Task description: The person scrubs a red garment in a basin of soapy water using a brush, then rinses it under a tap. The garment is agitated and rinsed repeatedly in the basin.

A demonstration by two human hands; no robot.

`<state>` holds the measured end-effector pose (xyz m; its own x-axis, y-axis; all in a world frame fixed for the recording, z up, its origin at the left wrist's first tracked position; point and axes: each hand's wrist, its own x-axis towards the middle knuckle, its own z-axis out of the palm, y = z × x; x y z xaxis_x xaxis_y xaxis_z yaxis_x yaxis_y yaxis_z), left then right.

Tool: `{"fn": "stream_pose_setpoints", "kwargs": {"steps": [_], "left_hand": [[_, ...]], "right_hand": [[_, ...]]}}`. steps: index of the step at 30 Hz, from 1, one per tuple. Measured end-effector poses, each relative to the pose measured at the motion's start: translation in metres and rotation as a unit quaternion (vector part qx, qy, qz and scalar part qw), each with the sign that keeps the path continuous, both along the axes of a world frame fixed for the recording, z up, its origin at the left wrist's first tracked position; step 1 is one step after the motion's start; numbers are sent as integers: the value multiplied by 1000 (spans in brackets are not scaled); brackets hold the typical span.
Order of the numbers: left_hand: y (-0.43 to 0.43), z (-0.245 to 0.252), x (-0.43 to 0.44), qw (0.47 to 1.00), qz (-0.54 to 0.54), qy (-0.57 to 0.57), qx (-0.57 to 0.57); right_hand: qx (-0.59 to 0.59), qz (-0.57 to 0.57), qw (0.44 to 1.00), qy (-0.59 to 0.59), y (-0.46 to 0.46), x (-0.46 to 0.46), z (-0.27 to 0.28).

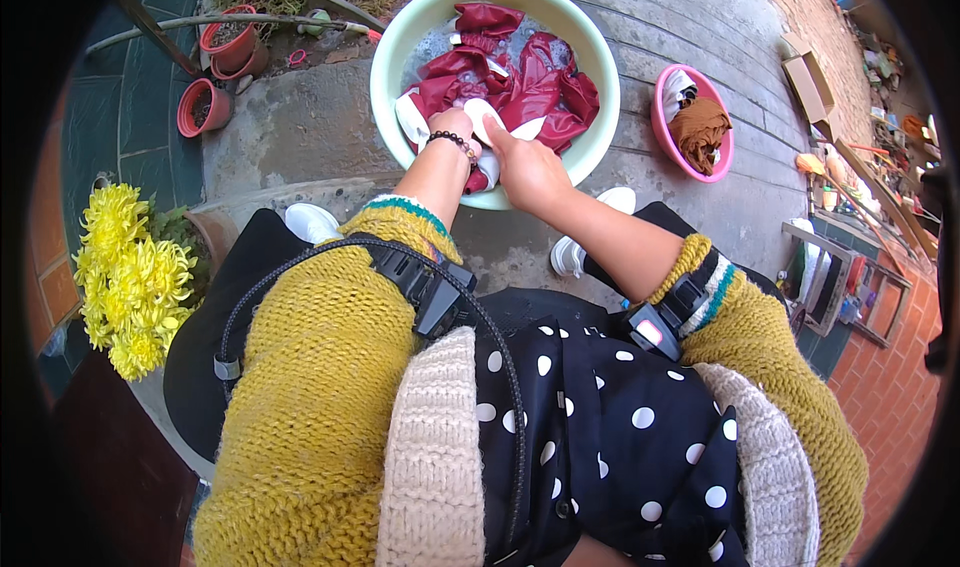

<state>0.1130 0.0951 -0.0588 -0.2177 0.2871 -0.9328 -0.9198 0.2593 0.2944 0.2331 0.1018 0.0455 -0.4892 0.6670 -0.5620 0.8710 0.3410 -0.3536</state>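
A large pale green basin (606, 79) stands on the paving before me, with sudsy water and a wet dark red garment (532, 94) with white parts in it. Both my hands are over its near side, close together. My left hand (454, 133), with a beaded bracelet on the wrist, is closed on the garment's white part. My right hand (525, 165) grips a white piece of the garment (482, 120) between thumb and fingers, just right of the left hand. The fingertips of both hands are partly hidden by the cloth and by the hands themselves.
Right of the basin, a pink basin (729, 154) holds brown cloth (699, 133) and a white and dark item. Several red plant pots (204, 107) stand at left, above yellow chrysanthemums (135, 282). A cardboard box (808, 83) lies at the upper right. A black cable (480, 304) loops across my lap.
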Motion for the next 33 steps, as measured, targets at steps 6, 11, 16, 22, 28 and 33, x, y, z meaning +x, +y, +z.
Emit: {"fn": "stream_pose_setpoints", "kwargs": {"steps": [6, 11, 16, 22, 28, 33], "left_hand": [[-3, 9, -2, 995, -98, 25, -18], [-1, 7, 0, 1000, 3, -16, 20], [-7, 7, 4, 996, -71, 43, -18], [-4, 5, 1, 999, -25, 23, 14], [-5, 9, 1, 999, -29, 22, 23], [-5, -1, -2, 999, 10, 7, 48]], "right_hand": [[70, -66, 994, 57, 17, -15, -8], [-45, -20, 998, -29, -5, 0, 9], [64, -65, 994, 55, 12, -18, -9], [17, -33, 998, 42, -2, -1, -9], [74, -93, 991, 66, 7, -7, -21], [-54, -42, 998, -14, -11, 3, -2]]}}
